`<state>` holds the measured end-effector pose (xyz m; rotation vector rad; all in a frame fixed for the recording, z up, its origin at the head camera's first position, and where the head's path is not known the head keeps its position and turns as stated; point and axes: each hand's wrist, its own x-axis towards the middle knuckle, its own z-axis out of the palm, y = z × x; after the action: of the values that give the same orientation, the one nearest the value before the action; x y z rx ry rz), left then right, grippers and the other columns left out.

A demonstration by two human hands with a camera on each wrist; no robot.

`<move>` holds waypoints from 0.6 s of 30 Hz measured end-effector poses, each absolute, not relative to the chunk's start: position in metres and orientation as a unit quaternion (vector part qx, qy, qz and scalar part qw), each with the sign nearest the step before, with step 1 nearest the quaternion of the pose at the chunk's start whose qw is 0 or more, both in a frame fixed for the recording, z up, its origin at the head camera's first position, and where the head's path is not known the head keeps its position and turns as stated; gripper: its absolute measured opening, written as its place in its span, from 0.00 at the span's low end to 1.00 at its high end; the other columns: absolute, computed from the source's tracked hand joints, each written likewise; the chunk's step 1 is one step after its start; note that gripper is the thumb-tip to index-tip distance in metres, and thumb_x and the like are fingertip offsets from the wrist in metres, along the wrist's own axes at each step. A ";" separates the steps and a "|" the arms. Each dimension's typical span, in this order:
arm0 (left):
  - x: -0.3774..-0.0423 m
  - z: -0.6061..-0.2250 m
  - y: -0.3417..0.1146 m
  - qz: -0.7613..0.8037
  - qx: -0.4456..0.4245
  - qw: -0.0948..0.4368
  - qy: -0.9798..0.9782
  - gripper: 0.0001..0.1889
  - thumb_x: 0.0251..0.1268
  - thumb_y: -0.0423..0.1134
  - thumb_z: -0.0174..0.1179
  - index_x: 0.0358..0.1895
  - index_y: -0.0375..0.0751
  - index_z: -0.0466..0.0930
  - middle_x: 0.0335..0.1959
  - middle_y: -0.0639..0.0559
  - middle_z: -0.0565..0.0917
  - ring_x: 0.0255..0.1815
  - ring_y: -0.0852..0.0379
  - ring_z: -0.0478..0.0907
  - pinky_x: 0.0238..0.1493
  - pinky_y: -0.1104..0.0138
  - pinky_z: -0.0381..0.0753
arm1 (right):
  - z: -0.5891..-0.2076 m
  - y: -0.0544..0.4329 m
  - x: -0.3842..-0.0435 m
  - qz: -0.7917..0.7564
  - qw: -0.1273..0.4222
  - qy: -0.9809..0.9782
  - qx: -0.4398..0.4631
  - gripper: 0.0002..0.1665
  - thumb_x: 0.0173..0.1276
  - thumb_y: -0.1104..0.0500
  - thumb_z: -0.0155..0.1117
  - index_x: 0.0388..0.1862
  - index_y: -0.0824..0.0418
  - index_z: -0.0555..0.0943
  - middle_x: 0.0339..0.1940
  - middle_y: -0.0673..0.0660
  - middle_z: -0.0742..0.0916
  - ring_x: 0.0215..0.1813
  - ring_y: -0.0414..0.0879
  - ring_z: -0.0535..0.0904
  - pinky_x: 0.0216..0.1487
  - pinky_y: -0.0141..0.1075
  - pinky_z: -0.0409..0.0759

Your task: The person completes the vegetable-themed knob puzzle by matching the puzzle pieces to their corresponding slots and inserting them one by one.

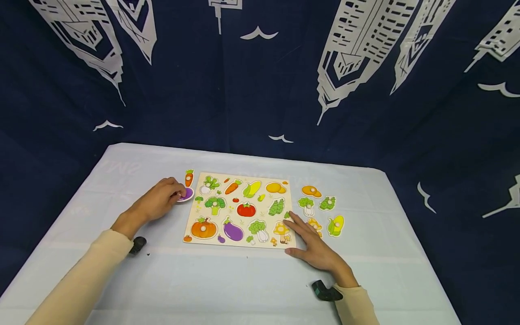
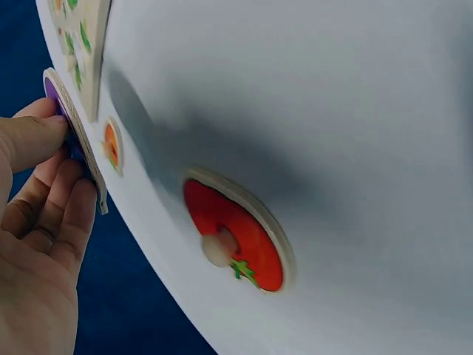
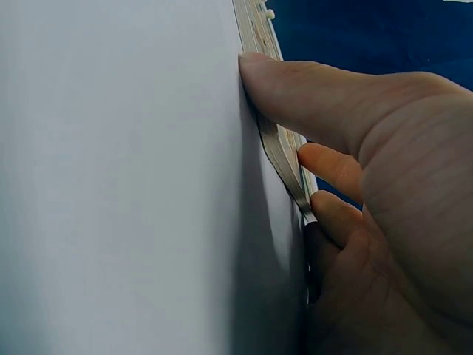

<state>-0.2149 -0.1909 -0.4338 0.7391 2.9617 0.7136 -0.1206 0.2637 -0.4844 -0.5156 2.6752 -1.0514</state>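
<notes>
My left hand (image 1: 160, 198) pinches a purple eggplant puzzle piece (image 1: 187, 194) just off the board's left edge. In the left wrist view that eggplant piece (image 2: 70, 129) is tilted up between thumb and fingers. Mid-table lies the wooden vegetable puzzle board (image 1: 231, 225), with a pumpkin piece (image 1: 204, 228) and a broccoli piece (image 1: 215, 206) among those in it. My right hand (image 1: 314, 248) rests at the board's lower right corner, fingers spread and fairly straight. Its thumb (image 3: 295, 85) touches the board's edge in the right wrist view.
Beyond the left hand lies a carrot piece (image 1: 189, 178). A tomato piece (image 2: 240, 233) lies near the left wrist, hidden in the head view. Right of the board are several loose pieces, including corn (image 1: 335, 225) and potato (image 1: 311, 191). A dark patterned cloth (image 1: 243, 90) hangs behind.
</notes>
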 end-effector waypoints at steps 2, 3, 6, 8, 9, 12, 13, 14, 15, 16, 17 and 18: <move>-0.214 -0.432 -0.188 0.223 0.245 0.001 0.943 0.08 0.68 0.25 0.58 0.42 0.40 0.83 0.43 0.46 0.80 0.47 0.47 0.74 0.56 0.51 0.79 | -0.484 0.264 -0.121 -0.357 0.111 0.911 -0.175 0.48 0.62 0.51 0.74 0.78 0.48 0.64 0.84 0.52 0.54 0.84 0.57 0.46 0.80 0.59 0.41; -0.213 -0.431 -0.186 0.222 0.249 -0.001 0.943 0.08 0.68 0.25 0.58 0.42 0.40 0.83 0.42 0.47 0.79 0.46 0.48 0.74 0.56 0.52 0.79 | -0.484 0.264 -0.121 -0.356 0.110 0.911 -0.175 0.48 0.62 0.51 0.74 0.78 0.48 0.64 0.84 0.52 0.54 0.84 0.57 0.46 0.80 0.59 0.41; -0.212 -0.429 -0.180 0.215 0.259 -0.003 0.942 0.08 0.68 0.25 0.59 0.43 0.40 0.83 0.40 0.48 0.78 0.45 0.49 0.73 0.54 0.54 0.78 | -0.484 0.264 -0.120 -0.355 0.110 0.912 -0.174 0.48 0.62 0.51 0.74 0.78 0.48 0.64 0.84 0.51 0.54 0.84 0.56 0.46 0.81 0.59 0.41; -0.211 -0.429 -0.177 0.213 0.265 -0.001 0.940 0.08 0.68 0.26 0.59 0.43 0.41 0.84 0.40 0.49 0.78 0.45 0.50 0.72 0.54 0.54 0.78 | -0.484 0.263 -0.120 -0.355 0.111 0.912 -0.172 0.48 0.62 0.51 0.74 0.78 0.47 0.64 0.84 0.51 0.54 0.84 0.56 0.46 0.81 0.59 0.41; -0.210 -0.429 -0.175 0.210 0.267 0.002 0.940 0.08 0.69 0.26 0.59 0.43 0.41 0.84 0.40 0.49 0.78 0.46 0.49 0.73 0.54 0.53 0.78 | -0.484 0.263 -0.120 -0.355 0.112 0.912 -0.172 0.48 0.62 0.51 0.74 0.78 0.47 0.64 0.85 0.51 0.54 0.84 0.56 0.46 0.81 0.59 0.41; -0.208 -0.429 -0.170 0.205 0.273 0.010 0.940 0.08 0.70 0.27 0.58 0.43 0.42 0.84 0.43 0.49 0.79 0.50 0.48 0.74 0.59 0.51 0.78 | -0.485 0.263 -0.121 -0.355 0.115 0.912 -0.173 0.48 0.62 0.51 0.74 0.79 0.47 0.63 0.85 0.51 0.53 0.84 0.56 0.45 0.81 0.59 0.40; -0.207 -0.429 -0.168 0.206 0.276 0.012 0.939 0.08 0.70 0.27 0.58 0.43 0.42 0.84 0.44 0.48 0.80 0.51 0.48 0.74 0.60 0.51 0.78 | -0.485 0.263 -0.121 -0.355 0.116 0.911 -0.174 0.48 0.62 0.50 0.74 0.79 0.47 0.63 0.85 0.51 0.53 0.84 0.57 0.45 0.80 0.59 0.40; -0.206 -0.429 -0.166 0.204 0.278 0.014 0.939 0.08 0.70 0.27 0.58 0.43 0.43 0.84 0.44 0.49 0.80 0.51 0.48 0.74 0.60 0.51 0.78 | -0.485 0.263 -0.121 -0.356 0.116 0.911 -0.175 0.48 0.62 0.50 0.74 0.79 0.47 0.63 0.85 0.51 0.53 0.84 0.57 0.45 0.80 0.59 0.40; -0.206 -0.429 -0.164 0.204 0.281 0.015 0.938 0.08 0.71 0.28 0.58 0.44 0.43 0.84 0.44 0.49 0.79 0.51 0.48 0.74 0.60 0.51 0.78 | -0.486 0.263 -0.121 -0.355 0.115 0.911 -0.177 0.48 0.62 0.50 0.74 0.79 0.47 0.63 0.85 0.51 0.53 0.84 0.57 0.45 0.80 0.60 0.41; -0.205 -0.428 -0.162 0.206 0.285 0.016 0.936 0.08 0.71 0.28 0.58 0.44 0.43 0.84 0.44 0.50 0.79 0.51 0.49 0.74 0.60 0.52 0.79 | -0.486 0.263 -0.121 -0.355 0.114 0.911 -0.178 0.48 0.62 0.50 0.74 0.79 0.47 0.63 0.85 0.51 0.53 0.84 0.57 0.45 0.80 0.60 0.41; -0.205 -0.428 -0.160 0.207 0.288 0.016 0.935 0.07 0.71 0.28 0.58 0.44 0.43 0.84 0.43 0.50 0.79 0.51 0.50 0.74 0.59 0.53 0.79 | -0.486 0.264 -0.121 -0.354 0.112 0.911 -0.179 0.48 0.62 0.50 0.74 0.79 0.47 0.63 0.85 0.51 0.53 0.84 0.57 0.45 0.80 0.60 0.41; -0.205 -0.428 -0.158 0.206 0.292 0.016 0.934 0.07 0.71 0.29 0.58 0.44 0.43 0.84 0.42 0.51 0.78 0.49 0.51 0.74 0.58 0.54 0.80 | -0.485 0.264 -0.121 -0.354 0.110 0.911 -0.179 0.48 0.62 0.50 0.74 0.79 0.47 0.63 0.85 0.51 0.53 0.84 0.57 0.46 0.80 0.60 0.41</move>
<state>-0.2047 -0.1583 -0.4281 0.9083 2.9045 0.6422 -0.1214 0.2640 -0.4855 -0.5275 2.6778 -1.0414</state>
